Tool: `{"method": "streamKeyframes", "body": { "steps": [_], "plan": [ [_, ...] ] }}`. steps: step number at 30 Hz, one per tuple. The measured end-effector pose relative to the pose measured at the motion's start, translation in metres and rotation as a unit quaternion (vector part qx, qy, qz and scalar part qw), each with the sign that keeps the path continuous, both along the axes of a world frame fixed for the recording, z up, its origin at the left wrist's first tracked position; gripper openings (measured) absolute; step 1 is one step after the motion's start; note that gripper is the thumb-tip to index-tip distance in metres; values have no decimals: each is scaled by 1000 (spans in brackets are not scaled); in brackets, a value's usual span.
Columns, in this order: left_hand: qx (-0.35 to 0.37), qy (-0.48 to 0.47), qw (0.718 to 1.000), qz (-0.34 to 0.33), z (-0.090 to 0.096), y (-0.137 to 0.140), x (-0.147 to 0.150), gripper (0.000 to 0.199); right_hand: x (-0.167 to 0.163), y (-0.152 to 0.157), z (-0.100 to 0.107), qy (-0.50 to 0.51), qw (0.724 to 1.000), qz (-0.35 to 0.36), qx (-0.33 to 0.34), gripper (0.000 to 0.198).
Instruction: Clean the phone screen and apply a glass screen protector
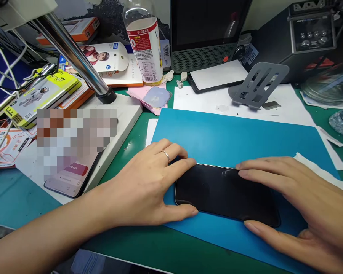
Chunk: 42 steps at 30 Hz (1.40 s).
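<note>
A black smartphone lies screen up on a blue mat, its long side running left to right. My left hand, with a ring on one finger, grips the phone's left end, fingertips on the far edge and thumb on the near edge. At the other end, my right hand holds the same two edges between its fingers and thumb. The screen is dark and shows a few small reflections. Behind my right hand, a piece of white paper or cloth is partly hidden.
At the left, a second phone with a lit screen, partly pixelated, rests on a white stand base with a metal pole. Behind the mat are a bottle, a grey phone stand, a dark-screened device and several boxes.
</note>
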<state>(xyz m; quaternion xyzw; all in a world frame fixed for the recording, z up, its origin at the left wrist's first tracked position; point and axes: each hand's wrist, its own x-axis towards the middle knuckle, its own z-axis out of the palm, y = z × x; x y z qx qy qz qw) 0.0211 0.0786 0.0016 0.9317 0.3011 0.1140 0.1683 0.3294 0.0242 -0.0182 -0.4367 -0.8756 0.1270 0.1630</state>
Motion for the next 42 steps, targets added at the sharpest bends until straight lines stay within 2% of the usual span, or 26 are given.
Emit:
{"method": "streamKeyframes", "body": {
  "steps": [10,17,24,37,42],
  "plan": [
    [1,-4,1000,4,-2,-3,0,55,-8,5,15,3,999,30,-15,61],
    [-3,0,1000,12,0,-4,2,53,-7,4,16,-2,999,43,-20,62],
    [2,1,1000,12,0,-4,2,54,-4,-3,10,9,998,-22,-60,74],
    [11,11,1000,12,-1,-6,3,54,-1,-4,10,20,997,-25,-72,81],
    [12,12,1000,13,-2,-6,3,53,-1,-3,11,9,998,-16,-68,77]
  ]
}}
